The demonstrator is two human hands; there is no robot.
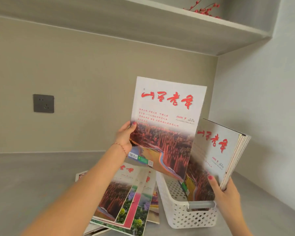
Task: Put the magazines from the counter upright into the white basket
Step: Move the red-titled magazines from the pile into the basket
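Held magazine (165,126) hides the white basket (182,217) far end

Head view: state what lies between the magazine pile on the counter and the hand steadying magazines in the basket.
The white basket lies between the pile and the right hand.

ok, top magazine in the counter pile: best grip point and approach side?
A judgement: take the top magazine by its long left edge, coming from the left. It lies flat and fanned on the pile, and the white basket crowds its right side. Left hand and right hand are both holding magazines.
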